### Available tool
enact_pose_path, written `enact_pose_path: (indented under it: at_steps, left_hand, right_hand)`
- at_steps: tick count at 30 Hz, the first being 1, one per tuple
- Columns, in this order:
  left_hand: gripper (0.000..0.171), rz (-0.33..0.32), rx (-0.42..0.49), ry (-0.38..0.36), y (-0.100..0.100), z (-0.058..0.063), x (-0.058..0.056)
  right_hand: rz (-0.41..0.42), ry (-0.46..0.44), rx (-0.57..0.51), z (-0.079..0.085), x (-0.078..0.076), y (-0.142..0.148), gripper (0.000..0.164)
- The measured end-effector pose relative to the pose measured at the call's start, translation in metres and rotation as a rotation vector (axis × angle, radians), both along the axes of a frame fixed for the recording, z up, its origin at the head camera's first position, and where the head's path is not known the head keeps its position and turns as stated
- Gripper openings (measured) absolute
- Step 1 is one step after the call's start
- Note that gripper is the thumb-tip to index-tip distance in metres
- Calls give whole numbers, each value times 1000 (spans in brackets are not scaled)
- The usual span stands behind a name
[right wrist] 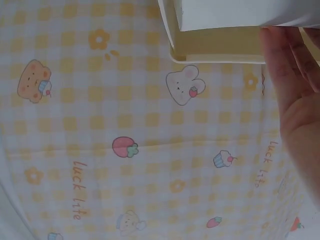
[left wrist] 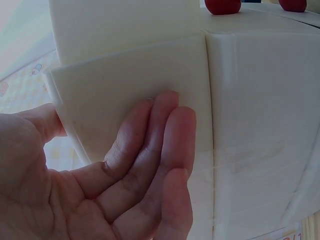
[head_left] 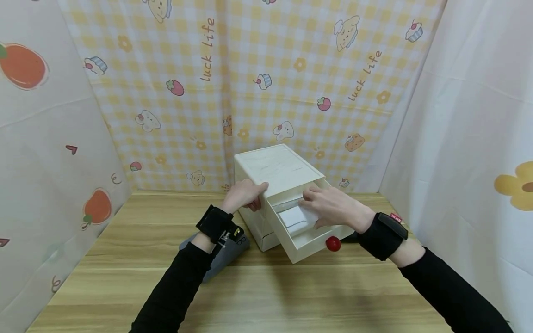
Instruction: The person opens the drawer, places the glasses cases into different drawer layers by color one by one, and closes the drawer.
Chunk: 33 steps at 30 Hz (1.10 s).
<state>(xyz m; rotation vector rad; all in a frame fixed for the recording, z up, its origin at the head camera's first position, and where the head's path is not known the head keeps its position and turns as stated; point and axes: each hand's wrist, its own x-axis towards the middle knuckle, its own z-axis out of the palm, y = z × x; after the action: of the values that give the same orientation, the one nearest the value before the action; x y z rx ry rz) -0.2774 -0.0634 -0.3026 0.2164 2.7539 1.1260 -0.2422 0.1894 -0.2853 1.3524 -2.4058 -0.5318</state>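
Observation:
A white drawer cabinet [head_left: 250, 226] stands on the table with its top drawer [head_left: 306, 252] pulled out, a round red knob [head_left: 333, 243] on the drawer front. My left hand [head_left: 244, 194] holds the cabinet's upper left edge, thumb over the top and curved fingers against the side panel [left wrist: 125, 75]. Inside the drawer lies a white box-like item [head_left: 296, 218]. My right hand [head_left: 333, 206] reaches in and grips this item, thumb at its near side and fingers at its far side. In the right wrist view, fingertips meet the item's edge [right wrist: 225, 15].
A grey, soft-looking item [head_left: 226, 259] lies on the wooden table [head_left: 266, 300] under my left wrist. Further red knobs [left wrist: 223, 6] show on the lower drawers. A patterned curtain [head_left: 270, 115] hangs close behind the cabinet, with white curtains [head_left: 454, 138] at both sides.

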Motion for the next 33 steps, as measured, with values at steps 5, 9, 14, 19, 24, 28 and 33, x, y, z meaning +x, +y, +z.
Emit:
enact_pose_path:
  at_steps: [5,9,14,19,24,28,33]
  left_hand:
    - [55,6,0,-4,0,0,0]
    - [55,4,-1,-1,1,0,0]
    - [55,8,-2,4,0,1,0]
    - [55,11,-4,-1,0,0,0]
    - [56,14,-13,-3,1,-1,1]
    - [56,20,-23,-2,1,0,1]
    - [57,23,-22,-5,1,1,0]
  right_hand:
    - [-3,-23,15,-5,-4,-2,67]
    - [-21,-34,12,-7,-5,-2,70]
    - [-23,-85,-16,-7,-6,-1,70]
    - [-45,-193,-193,-3,2,10,54]
    - [1,-82,-354,-1,16,33,29]
    - [47,25,-446,1,30,51,19]
    - [56,54,-515,-4,47,62,31]
